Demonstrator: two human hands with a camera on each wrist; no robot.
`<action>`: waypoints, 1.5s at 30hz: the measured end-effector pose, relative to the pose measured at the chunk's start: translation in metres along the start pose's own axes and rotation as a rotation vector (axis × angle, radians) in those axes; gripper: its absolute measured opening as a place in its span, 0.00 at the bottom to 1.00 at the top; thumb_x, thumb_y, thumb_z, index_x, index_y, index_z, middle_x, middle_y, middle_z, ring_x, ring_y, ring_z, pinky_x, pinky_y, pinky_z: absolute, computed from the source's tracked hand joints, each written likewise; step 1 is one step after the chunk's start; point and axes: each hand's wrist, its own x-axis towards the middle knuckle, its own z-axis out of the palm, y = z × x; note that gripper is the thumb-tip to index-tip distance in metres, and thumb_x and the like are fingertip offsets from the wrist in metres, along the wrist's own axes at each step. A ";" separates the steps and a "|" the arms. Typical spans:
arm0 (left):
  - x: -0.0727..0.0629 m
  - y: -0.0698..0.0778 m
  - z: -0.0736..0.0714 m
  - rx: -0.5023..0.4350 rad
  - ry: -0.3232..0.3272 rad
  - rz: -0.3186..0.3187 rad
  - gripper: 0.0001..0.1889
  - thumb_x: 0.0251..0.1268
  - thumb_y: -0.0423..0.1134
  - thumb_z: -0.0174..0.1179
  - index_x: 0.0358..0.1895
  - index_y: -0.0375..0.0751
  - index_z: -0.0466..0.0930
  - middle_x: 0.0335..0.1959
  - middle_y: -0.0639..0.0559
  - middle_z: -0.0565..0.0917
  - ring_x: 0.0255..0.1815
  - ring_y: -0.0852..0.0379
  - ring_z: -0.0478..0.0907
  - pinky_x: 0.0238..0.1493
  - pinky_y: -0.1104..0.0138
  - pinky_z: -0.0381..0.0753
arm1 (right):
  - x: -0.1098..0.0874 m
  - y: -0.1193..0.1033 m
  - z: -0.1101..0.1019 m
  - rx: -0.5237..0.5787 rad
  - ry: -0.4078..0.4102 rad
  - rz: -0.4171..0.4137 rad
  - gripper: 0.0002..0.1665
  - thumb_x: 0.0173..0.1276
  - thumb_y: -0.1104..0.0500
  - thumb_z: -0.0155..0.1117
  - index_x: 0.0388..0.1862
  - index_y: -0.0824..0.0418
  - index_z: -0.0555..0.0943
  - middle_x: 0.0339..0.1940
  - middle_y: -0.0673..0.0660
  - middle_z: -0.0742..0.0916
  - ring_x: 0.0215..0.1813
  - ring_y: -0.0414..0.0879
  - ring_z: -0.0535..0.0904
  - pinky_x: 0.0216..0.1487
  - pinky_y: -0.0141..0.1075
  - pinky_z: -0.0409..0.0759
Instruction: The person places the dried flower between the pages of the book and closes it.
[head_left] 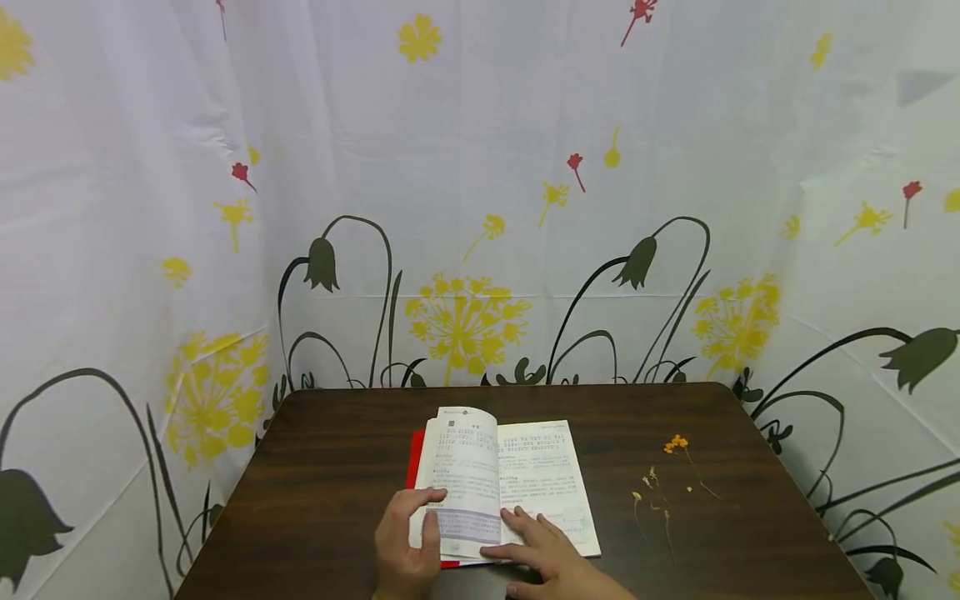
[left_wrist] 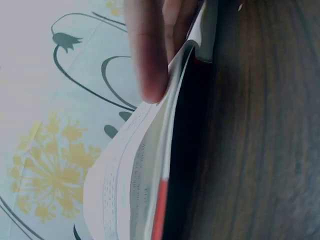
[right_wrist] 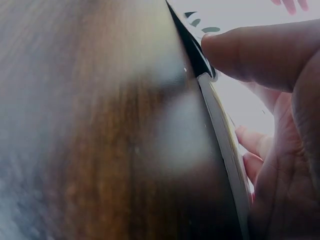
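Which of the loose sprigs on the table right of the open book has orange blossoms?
The sprig lying farthest from the right hand; its orange cluster sets it apart, as the other sprigs show smaller, yellowish heads.

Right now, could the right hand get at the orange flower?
Probably yes: the right hand rests on the book, seemingly without gripping it, and the orange flower lies in the open on the table, farther out to the right. Only thin sprigs seem to lie near the way.
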 end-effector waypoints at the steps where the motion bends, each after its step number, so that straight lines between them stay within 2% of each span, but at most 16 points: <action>1: -0.002 0.001 0.000 -0.010 -0.093 -0.018 0.15 0.61 0.22 0.59 0.50 0.22 0.84 0.45 0.41 0.91 0.45 0.49 0.88 0.64 0.74 0.81 | 0.000 0.000 0.000 -0.002 -0.002 -0.002 0.30 0.79 0.42 0.67 0.78 0.31 0.77 0.86 0.66 0.71 0.84 0.71 0.68 0.76 0.70 0.68; 4: -0.013 0.004 0.001 -0.018 -0.488 -0.184 0.29 0.68 0.34 0.65 0.73 0.33 0.78 0.68 0.43 0.86 0.69 0.45 0.83 0.83 0.74 0.63 | -0.002 0.004 0.001 -0.010 0.006 -0.032 0.29 0.80 0.43 0.66 0.78 0.33 0.78 0.86 0.67 0.72 0.84 0.72 0.68 0.76 0.70 0.70; 6: -0.023 0.006 0.001 0.005 -0.791 -0.337 0.34 0.78 0.46 0.63 0.83 0.43 0.68 0.83 0.44 0.74 0.84 0.42 0.69 0.90 0.71 0.44 | -0.004 0.006 0.002 0.023 0.002 -0.042 0.27 0.81 0.44 0.65 0.76 0.35 0.80 0.86 0.67 0.71 0.85 0.72 0.67 0.79 0.68 0.68; 7: -0.028 0.007 0.001 0.039 -0.929 -0.401 0.36 0.82 0.53 0.60 0.86 0.48 0.64 0.87 0.44 0.66 0.88 0.40 0.62 0.92 0.65 0.40 | -0.004 0.007 0.001 0.044 -0.005 -0.043 0.26 0.82 0.44 0.65 0.76 0.35 0.80 0.86 0.67 0.71 0.85 0.71 0.66 0.82 0.65 0.66; 9: -0.034 0.008 0.002 0.060 -1.119 -0.518 0.37 0.84 0.62 0.54 0.88 0.54 0.62 0.91 0.44 0.56 0.92 0.35 0.50 0.93 0.50 0.37 | -0.005 0.008 -0.001 0.094 -0.019 -0.039 0.24 0.83 0.44 0.63 0.75 0.37 0.80 0.87 0.67 0.70 0.87 0.69 0.63 0.86 0.60 0.61; 11: -0.038 0.008 0.003 0.090 -1.216 -0.576 0.37 0.83 0.68 0.49 0.86 0.56 0.65 0.92 0.43 0.53 0.92 0.31 0.47 0.89 0.35 0.43 | -0.005 0.007 -0.003 0.150 -0.038 -0.019 0.22 0.84 0.44 0.63 0.73 0.37 0.81 0.87 0.66 0.70 0.89 0.68 0.61 0.89 0.57 0.55; 12: -0.038 0.007 0.004 0.104 -1.234 -0.583 0.37 0.83 0.69 0.48 0.86 0.55 0.66 0.92 0.42 0.53 0.92 0.31 0.48 0.86 0.29 0.47 | -0.005 0.006 -0.005 0.159 -0.043 -0.014 0.22 0.84 0.44 0.63 0.73 0.37 0.81 0.87 0.66 0.70 0.89 0.67 0.61 0.90 0.56 0.55; 14: -0.036 0.008 0.007 0.102 -1.235 -0.617 0.38 0.82 0.70 0.48 0.85 0.56 0.68 0.92 0.44 0.53 0.92 0.32 0.48 0.83 0.26 0.50 | -0.005 0.005 -0.008 0.153 -0.041 -0.010 0.21 0.83 0.45 0.64 0.72 0.38 0.82 0.86 0.66 0.71 0.88 0.68 0.62 0.89 0.58 0.57; 20: -0.029 0.010 0.008 0.109 -1.233 -0.615 0.38 0.82 0.71 0.46 0.84 0.57 0.69 0.92 0.46 0.54 0.92 0.33 0.48 0.83 0.26 0.51 | -0.004 0.007 -0.009 0.083 0.000 -0.053 0.20 0.82 0.44 0.65 0.70 0.37 0.82 0.85 0.65 0.73 0.86 0.69 0.65 0.85 0.61 0.63; 26: -0.029 0.011 0.007 0.101 -1.228 -0.625 0.39 0.80 0.72 0.49 0.84 0.54 0.70 0.92 0.45 0.55 0.92 0.33 0.49 0.83 0.26 0.51 | -0.007 0.008 -0.005 0.083 0.004 -0.062 0.21 0.83 0.44 0.64 0.72 0.36 0.81 0.86 0.63 0.72 0.86 0.68 0.66 0.84 0.62 0.64; 30: -0.030 0.010 0.005 0.174 -1.260 -0.619 0.41 0.77 0.71 0.56 0.86 0.59 0.65 0.92 0.46 0.54 0.92 0.33 0.50 0.83 0.26 0.53 | -0.009 0.008 -0.008 0.125 -0.041 -0.038 0.25 0.84 0.48 0.63 0.76 0.36 0.78 0.86 0.62 0.73 0.86 0.65 0.68 0.81 0.68 0.66; 33: -0.032 0.010 0.005 0.229 -1.285 -0.604 0.43 0.74 0.69 0.62 0.87 0.63 0.62 0.93 0.48 0.53 0.92 0.33 0.51 0.83 0.27 0.55 | -0.014 0.014 -0.012 0.170 -0.078 -0.045 0.28 0.84 0.49 0.63 0.80 0.39 0.75 0.86 0.61 0.73 0.87 0.60 0.67 0.85 0.61 0.65; 36: -0.033 0.009 0.007 0.245 -1.292 -0.597 0.43 0.73 0.67 0.64 0.87 0.66 0.61 0.93 0.49 0.53 0.92 0.34 0.52 0.83 0.28 0.55 | -0.019 0.010 -0.028 0.262 -0.150 0.004 0.27 0.86 0.49 0.61 0.80 0.44 0.76 0.84 0.58 0.77 0.86 0.51 0.70 0.86 0.46 0.67; 40: -0.037 0.009 0.008 0.246 -1.315 -0.599 0.44 0.72 0.67 0.65 0.87 0.66 0.61 0.93 0.48 0.53 0.91 0.34 0.52 0.83 0.28 0.55 | -0.023 -0.017 -0.066 0.468 -0.245 0.085 0.24 0.88 0.50 0.57 0.76 0.54 0.79 0.71 0.55 0.87 0.71 0.39 0.82 0.73 0.34 0.80; 43: -0.038 0.010 0.007 0.258 -1.321 -0.603 0.44 0.71 0.67 0.66 0.87 0.66 0.62 0.92 0.47 0.54 0.91 0.34 0.52 0.84 0.29 0.55 | -0.023 -0.041 -0.107 0.482 -0.204 0.046 0.21 0.89 0.52 0.55 0.74 0.52 0.80 0.64 0.51 0.91 0.62 0.36 0.87 0.64 0.34 0.86; 45: -0.037 0.009 0.007 0.272 -1.317 -0.598 0.44 0.71 0.67 0.66 0.87 0.66 0.63 0.92 0.47 0.54 0.91 0.34 0.53 0.83 0.29 0.55 | -0.027 -0.057 -0.138 0.383 -0.088 -0.001 0.20 0.88 0.53 0.57 0.74 0.48 0.80 0.64 0.48 0.91 0.61 0.37 0.88 0.61 0.35 0.88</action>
